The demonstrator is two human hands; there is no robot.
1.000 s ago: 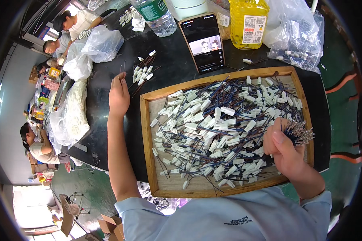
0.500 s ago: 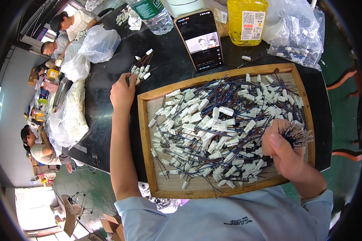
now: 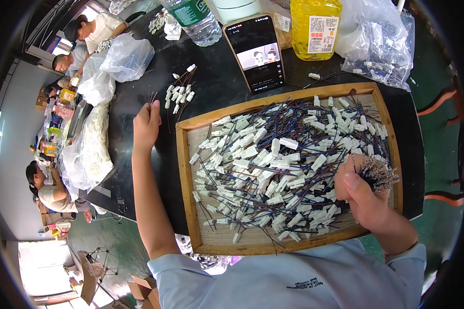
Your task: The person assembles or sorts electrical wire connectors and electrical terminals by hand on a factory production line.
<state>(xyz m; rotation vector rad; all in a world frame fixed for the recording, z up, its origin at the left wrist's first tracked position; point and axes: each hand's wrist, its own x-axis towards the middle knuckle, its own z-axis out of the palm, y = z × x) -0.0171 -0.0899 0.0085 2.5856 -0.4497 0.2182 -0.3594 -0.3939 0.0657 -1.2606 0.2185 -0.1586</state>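
Wire bundle in right hand, tips fanned rightward (long axis near level)

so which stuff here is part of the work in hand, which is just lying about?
In use: left hand pinching thin wires; right hand gripping wire bundle; wooden tray of white-plug leads; small lead pile.
Lying about: phone, yellow bottle, water bottle, plastic bags.

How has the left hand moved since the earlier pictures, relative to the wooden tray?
Yes. The left hand has moved away from the wooden tray, further onto the black table toward the small pile of white connectors.
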